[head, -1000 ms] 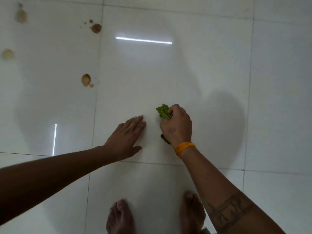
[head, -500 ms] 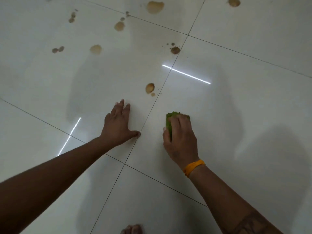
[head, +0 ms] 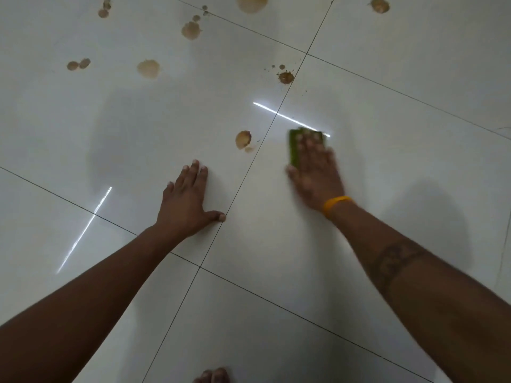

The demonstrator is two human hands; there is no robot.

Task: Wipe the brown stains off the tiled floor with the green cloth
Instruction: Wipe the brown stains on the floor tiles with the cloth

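Observation:
My right hand [head: 315, 172] lies flat on the folded green cloth [head: 293, 150] and presses it to the white tiled floor [head: 387, 150]; the hand is motion-blurred and wears an orange wristband. Only the cloth's left and far edges show past the fingers. My left hand [head: 186, 201] rests flat on the floor with fingers straight, left of a grout line. The nearest brown stain [head: 243, 139] sits just left of the cloth, across the grout line. A darker speckled stain [head: 285, 77] lies farther off. Several more stains, such as a pale one [head: 149, 69], spread over the far left tiles.
Dark grout lines [head: 240, 186] cross the glossy tiles. Bright light reflections [head: 85, 230] streak the floor. My toes [head: 213, 376] show at the bottom edge. Another stain [head: 380, 5] sits at the top right.
My right hand has slid the cloth forward and to the right, away from me, and is now blurred. My left hand stays planted. The view has tilted forward a little.

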